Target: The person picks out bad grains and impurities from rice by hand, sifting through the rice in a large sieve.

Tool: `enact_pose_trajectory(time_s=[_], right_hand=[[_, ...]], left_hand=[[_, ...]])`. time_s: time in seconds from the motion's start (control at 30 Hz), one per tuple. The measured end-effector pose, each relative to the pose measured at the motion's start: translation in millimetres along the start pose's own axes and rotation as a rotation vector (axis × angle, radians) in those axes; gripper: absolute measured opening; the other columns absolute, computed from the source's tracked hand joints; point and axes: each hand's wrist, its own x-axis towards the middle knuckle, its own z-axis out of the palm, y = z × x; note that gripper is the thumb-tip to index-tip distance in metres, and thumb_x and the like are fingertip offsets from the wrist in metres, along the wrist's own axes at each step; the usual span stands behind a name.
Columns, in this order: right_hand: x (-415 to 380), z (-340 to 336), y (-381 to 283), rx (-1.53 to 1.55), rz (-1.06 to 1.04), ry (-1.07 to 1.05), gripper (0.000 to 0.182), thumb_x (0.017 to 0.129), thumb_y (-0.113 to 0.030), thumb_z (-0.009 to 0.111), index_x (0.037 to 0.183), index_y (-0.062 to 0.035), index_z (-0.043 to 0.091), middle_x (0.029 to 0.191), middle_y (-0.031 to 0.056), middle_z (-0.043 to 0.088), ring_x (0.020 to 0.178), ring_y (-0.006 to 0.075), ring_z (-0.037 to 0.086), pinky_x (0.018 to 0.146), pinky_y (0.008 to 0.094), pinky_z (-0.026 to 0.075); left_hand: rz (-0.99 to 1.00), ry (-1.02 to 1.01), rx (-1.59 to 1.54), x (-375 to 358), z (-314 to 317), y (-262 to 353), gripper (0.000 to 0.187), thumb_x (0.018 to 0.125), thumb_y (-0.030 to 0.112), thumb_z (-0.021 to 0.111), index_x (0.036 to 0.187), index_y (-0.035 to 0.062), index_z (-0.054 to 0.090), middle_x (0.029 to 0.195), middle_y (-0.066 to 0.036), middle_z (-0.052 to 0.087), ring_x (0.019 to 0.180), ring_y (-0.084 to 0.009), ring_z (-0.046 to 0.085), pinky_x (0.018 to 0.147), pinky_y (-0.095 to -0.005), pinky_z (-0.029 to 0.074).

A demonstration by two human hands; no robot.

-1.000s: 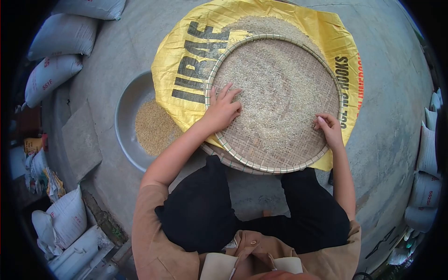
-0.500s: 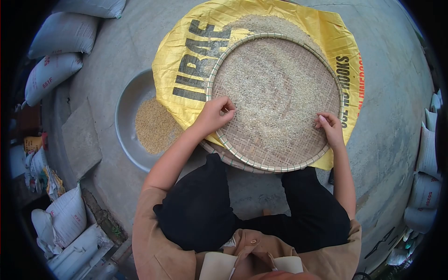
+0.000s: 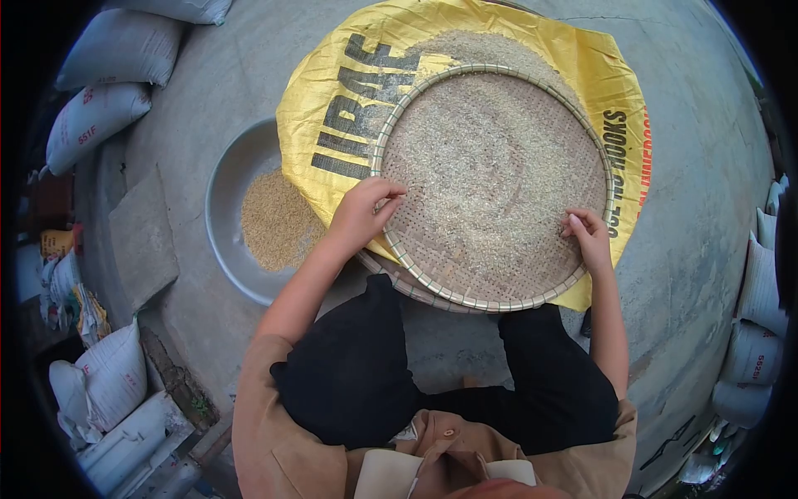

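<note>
Along the left edge of the frame, grey-white sacks [image 3: 96, 116] are lying stacked at the upper left, and more sacks [image 3: 104, 374] are sitting at the lower left. A flat grey slab [image 3: 143, 237] is resting on the concrete floor [image 3: 706, 150] just right of them. Next comes a round metal basin [image 3: 229, 200], left of centre, holding a heap of golden grain [image 3: 274, 224]; its right side is lying under a yellow printed sack [image 3: 332, 108] that is spreading across the upper middle of the frame.

The left hand [image 3: 359, 212] is hovering at the left rim of a round woven tray [image 3: 465, 295], fingers curled together with the tips pinched inward; whether any grains are sitting between them cannot be told. The tray is lying on the yellow sack, centre of the frame, directly right of this hand and reaching under its fingertips. Pale rice [image 3: 490, 158] is covering most of the tray, thinning toward the lower edge, where the bare weave is showing. More rice is lying on the sack above the tray's upper rim.

The right hand [image 3: 588, 237] is resting at the tray's lower right rim, fingers bent and pressing down into the grains near the edge; it is not closing around the rim. The tray is lying to its left. More sacks [image 3: 761, 274] are standing along the right edge.
</note>
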Motion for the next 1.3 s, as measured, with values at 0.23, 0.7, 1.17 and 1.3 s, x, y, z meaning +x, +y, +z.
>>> enact_pose_trajectory(time_s=[0.23,0.7,1.17,1.3], right_hand=[[1.2,-1.5,6.1,0.004,-0.016,-0.011,0.022,0.089,-0.010,0.056,0.107,0.0021,0.058,0.088,0.0092,0.063,0.071,0.0108,0.058,0.070,0.0241,0.049],[1.3,-0.4,8.3,-0.045,-0.043,-0.018,0.021,0.090,-0.012,0.055,0.106,0.0017,0.058,0.086,0.0078,0.063,0.070,0.0105,0.057,0.068,0.0239,0.049],[-1.4,1.3,4.3,-0.033,-0.013,-0.007,0.021,0.089,-0.009,0.056,0.107,0.0020,0.058,0.087,0.0084,0.064,0.071,0.0098,0.057,0.069,0.0228,0.048],[0.4,1.5,3.7,-0.038,-0.007,-0.004,0.021,0.089,-0.009,0.056,0.107,0.0015,0.058,0.087,0.0082,0.064,0.071,0.0101,0.057,0.069,0.0230,0.048]], left_hand=[[-0.245,0.441,0.878,-26.3,-87.0,-42.7,0.015,0.081,0.014,0.063,0.092,0.0050,0.067,0.108,-0.011,0.060,0.110,-0.0307,0.050,0.092,-0.0408,0.041],[0.350,-0.279,0.212,17.1,47.8,-17.2,0.015,0.070,0.011,0.070,0.075,0.0075,0.056,0.121,-0.008,0.049,0.125,-0.0318,0.037,0.099,-0.0433,0.036],[0.309,-0.229,0.200,14.9,44.1,-16.5,0.014,0.073,0.008,0.066,0.081,0.0061,0.055,0.118,-0.012,0.051,0.123,-0.0335,0.038,0.100,-0.0421,0.036],[0.299,-0.229,0.216,12.1,43.2,-17.1,0.017,0.072,0.009,0.068,0.082,0.0071,0.055,0.119,-0.012,0.050,0.123,-0.0336,0.038,0.100,-0.0426,0.035]])
